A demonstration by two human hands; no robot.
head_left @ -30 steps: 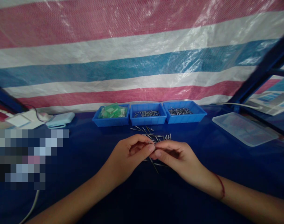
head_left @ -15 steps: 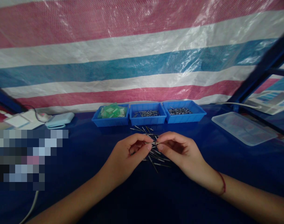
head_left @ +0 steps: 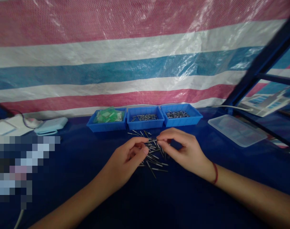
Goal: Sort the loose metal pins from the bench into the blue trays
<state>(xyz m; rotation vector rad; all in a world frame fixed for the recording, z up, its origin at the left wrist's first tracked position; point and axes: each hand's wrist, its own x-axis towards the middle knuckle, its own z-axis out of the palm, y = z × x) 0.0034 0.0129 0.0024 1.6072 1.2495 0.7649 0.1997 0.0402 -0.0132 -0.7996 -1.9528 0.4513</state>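
Observation:
A loose pile of blind rivets [head_left: 154,156], thin metal pins with thicker silvery bodies, lies on the dark blue table. Over its right side, my right hand [head_left: 180,146] pinches one rivet [head_left: 152,140] between thumb and forefinger, with its length pointing left. My left hand [head_left: 128,159] hovers at the left of the pile, thumb and forefinger parted and nothing visible between them. Its forefinger tip is close to the end of the held rivet; whether they touch I cannot tell. The other left fingers are curled and partly hidden.
Behind the pile stand three blue bins: the left bin [head_left: 106,127] with green packets, the middle bin [head_left: 145,124] and right bin [head_left: 183,121] with rivets. A clear plastic lid [head_left: 237,130] lies to the right. A light blue case [head_left: 51,125] sits at the left.
My hands have come apart: the left thumb and forefinger have opened, while my right hand keeps a rivet pinched. The view has shifted slightly to the right.

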